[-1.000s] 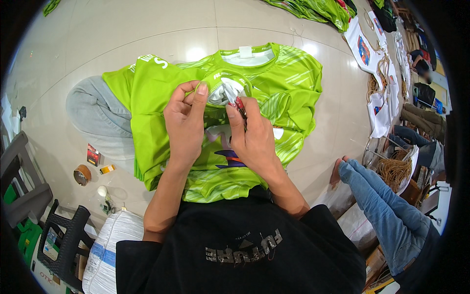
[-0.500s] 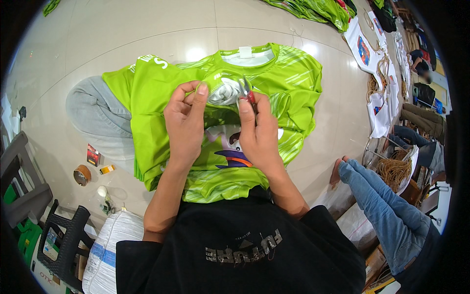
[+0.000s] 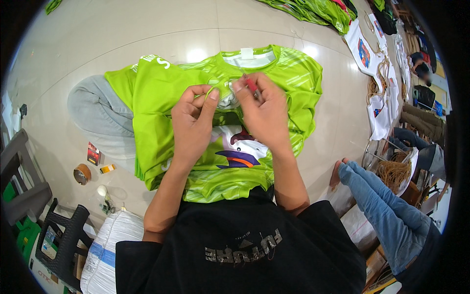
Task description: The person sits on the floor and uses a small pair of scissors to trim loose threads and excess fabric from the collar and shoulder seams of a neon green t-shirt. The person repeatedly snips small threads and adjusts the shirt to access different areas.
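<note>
Possibly the red tool (image 3: 251, 86) nicks the green shirt (image 3: 237, 149) if the right hand (image 3: 267, 110), wrapped round it, slips toward the bunched cloth; its tip is blurred. The left hand (image 3: 194, 120) pinches a fold of the shirt, spread just ahead of the person. Most room lies over the floor (image 3: 127, 29) beyond the collar edge (image 3: 250, 62); a grey trouser leg (image 3: 98, 111) crowds the shirt's left edge.

Bright — glare on the floor (image 3: 147, 29)
</note>
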Demonstrator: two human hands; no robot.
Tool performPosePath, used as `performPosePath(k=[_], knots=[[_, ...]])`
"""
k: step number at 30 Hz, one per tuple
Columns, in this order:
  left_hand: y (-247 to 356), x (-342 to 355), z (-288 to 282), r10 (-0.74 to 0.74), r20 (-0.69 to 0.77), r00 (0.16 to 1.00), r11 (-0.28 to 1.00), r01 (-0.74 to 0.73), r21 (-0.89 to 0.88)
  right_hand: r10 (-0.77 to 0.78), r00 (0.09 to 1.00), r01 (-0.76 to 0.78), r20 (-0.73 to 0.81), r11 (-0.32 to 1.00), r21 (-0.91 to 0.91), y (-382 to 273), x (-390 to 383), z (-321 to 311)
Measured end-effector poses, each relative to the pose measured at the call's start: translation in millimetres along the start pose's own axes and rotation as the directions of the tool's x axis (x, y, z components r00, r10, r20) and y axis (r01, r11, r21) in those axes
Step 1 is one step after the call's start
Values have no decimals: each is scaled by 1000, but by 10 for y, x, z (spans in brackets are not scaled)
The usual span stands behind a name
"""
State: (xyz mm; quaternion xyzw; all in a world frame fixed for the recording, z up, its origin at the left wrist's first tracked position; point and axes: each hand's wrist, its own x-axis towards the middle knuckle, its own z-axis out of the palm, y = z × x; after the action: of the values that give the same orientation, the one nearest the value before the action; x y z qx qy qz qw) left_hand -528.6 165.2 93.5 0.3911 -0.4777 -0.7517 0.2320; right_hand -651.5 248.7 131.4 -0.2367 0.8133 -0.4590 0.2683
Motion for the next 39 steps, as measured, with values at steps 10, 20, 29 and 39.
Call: performPosePath(k=[10, 20, 29, 39], knots=[[68, 29, -69, -70, -1, 998, 998, 70, 4, -227, 918, 351, -326, 845, 402, -468, 942, -716], [-2, 136, -168, -78, -15, 997, 997, 78, -16, 21, 988, -42, -155, 990, -132, 308, 37, -468], [34, 270, -154, -45, -45, 998, 998, 43, -43, -111, 993, 83, -35, 886, -456, 576, -465, -211], [82, 351, -174, 299, -61, 952, 923, -272, 270, 146, 982, -167, 120, 967, 190, 468, -167, -852]])
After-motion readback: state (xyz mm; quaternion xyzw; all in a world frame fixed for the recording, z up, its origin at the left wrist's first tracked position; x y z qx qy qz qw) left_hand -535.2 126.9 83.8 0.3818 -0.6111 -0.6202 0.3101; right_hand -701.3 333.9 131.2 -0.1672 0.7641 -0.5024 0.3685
